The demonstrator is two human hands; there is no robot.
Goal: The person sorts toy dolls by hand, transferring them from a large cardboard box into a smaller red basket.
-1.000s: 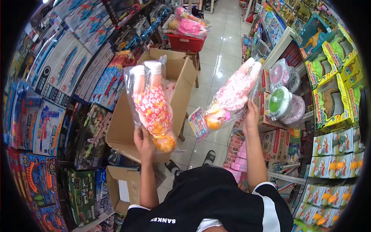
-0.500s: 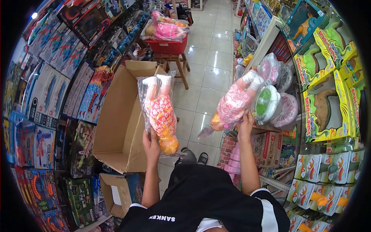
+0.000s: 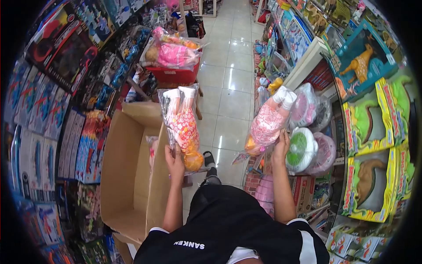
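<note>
In my left hand is a plastic-wrapped doll with a red-and-white flowered dress, its head down and its white-socked feet up. My right hand grips a second wrapped doll in a pink patterned dress, also upside down and tilted, feet to the upper right. An open cardboard box stands just left of my left hand, with something pink partly visible inside. Wrapped round fans, one green and white, are close to the right of my right hand.
Ahead on the left, a red bin on a wooden stool holds wrapped dolls. Boxed toys line the left shelves, and yellow toy boxes the right. A tiled aisle runs between them.
The view has moved forward along the aisle, so the red bin and stool appear nearer. Both dolls are still held, and the right one hangs a little more upright.
</note>
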